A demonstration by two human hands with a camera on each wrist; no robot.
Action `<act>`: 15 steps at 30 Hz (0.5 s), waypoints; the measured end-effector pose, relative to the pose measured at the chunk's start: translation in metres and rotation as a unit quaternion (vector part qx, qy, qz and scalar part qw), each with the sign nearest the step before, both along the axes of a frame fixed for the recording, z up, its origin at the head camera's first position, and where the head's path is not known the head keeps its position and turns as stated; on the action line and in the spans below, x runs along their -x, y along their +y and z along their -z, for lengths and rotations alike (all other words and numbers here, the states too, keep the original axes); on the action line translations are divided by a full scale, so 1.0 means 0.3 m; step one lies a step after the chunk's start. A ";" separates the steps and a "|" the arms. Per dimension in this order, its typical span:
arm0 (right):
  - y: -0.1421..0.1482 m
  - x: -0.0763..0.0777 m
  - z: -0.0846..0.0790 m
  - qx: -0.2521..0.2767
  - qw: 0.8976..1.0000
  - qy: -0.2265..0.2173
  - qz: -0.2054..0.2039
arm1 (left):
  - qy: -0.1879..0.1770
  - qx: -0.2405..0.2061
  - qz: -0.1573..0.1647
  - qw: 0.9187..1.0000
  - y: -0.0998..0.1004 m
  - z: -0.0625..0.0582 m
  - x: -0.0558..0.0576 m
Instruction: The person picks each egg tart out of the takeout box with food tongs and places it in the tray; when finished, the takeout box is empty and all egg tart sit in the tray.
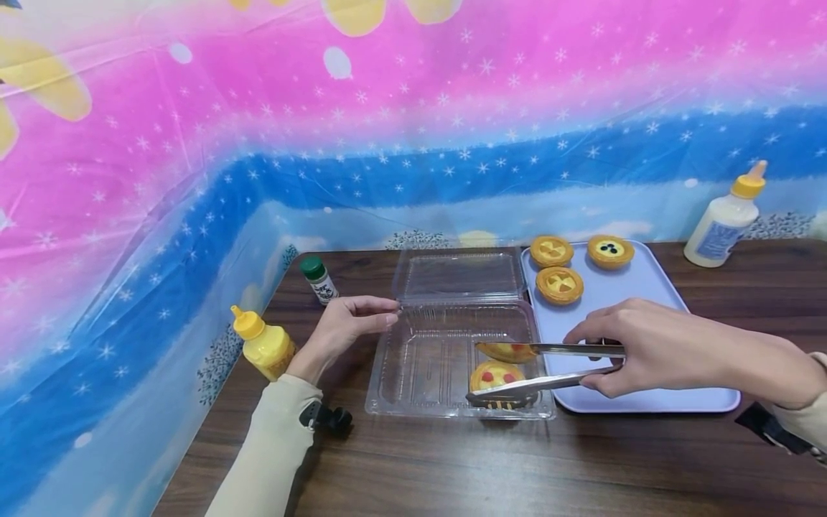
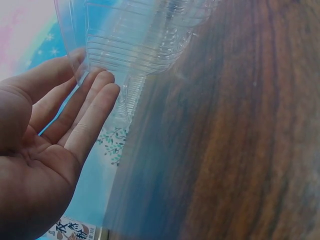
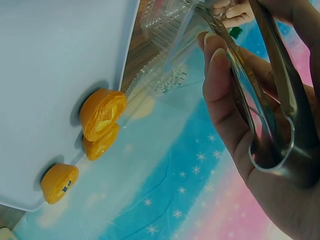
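Note:
My right hand point(image 1: 652, 352) grips metal tongs point(image 1: 568, 380), their arms spread. The tong tips reach into the right side of a clear plastic clamshell box point(image 1: 413, 373), on either side of an egg tart point(image 1: 492, 373) topped with red pieces. In the right wrist view, the bent end of the tongs point(image 3: 272, 157) lies against the palm. At the box's left side, near the hinge, my left hand point(image 1: 349, 327) pinches the rim between thumb and fingers. The left wrist view shows this hand point(image 2: 55, 130) with the box edge point(image 2: 82, 70) at its fingertips. The lid point(image 1: 459, 276) lies folded back.
A lilac tray point(image 1: 639, 395) beside the box carries several tarts: two with yellow pieces point(image 1: 559, 286) and one with dark berries point(image 1: 610, 252). A yellow squeeze bottle point(image 1: 265, 345) and green-capped shaker point(image 1: 319, 280) stand left; a white bottle point(image 1: 720, 226) stands back right.

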State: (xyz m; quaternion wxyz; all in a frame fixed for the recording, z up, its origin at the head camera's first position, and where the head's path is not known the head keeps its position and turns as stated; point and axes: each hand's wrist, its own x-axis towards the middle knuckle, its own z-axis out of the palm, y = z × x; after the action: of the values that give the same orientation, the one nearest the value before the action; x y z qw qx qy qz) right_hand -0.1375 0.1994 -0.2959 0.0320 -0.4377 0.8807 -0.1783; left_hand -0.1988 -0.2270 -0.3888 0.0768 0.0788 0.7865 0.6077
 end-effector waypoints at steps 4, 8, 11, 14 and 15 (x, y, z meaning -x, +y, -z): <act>-0.008 -0.001 0.003 -0.002 1.000 0.001 0.004 | -0.010 -0.012 0.004 1.000 -0.001 -0.002 -0.004; -0.017 -0.001 0.004 -0.010 1.000 -0.013 0.015 | 0.000 -0.008 0.009 1.000 0.001 -0.003 -0.005; -0.018 -0.002 0.003 -0.010 0.999 -0.026 0.018 | 0.015 0.006 0.009 1.000 0.003 -0.003 -0.002; -0.019 -0.003 0.005 -0.007 1.000 -0.025 0.011 | 0.017 0.013 0.006 1.000 0.004 -0.003 0.000; -0.019 -0.003 0.006 -0.005 1.000 -0.022 0.008 | 0.017 0.014 0.005 1.000 0.003 -0.003 0.000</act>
State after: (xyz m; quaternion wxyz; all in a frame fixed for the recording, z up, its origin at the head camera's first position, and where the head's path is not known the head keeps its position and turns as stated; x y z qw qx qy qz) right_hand -0.1366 0.1937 -0.2976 0.0527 -0.4264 0.8841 -0.1837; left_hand -0.1987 -0.2260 -0.3879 0.0677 0.0921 0.7960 0.5944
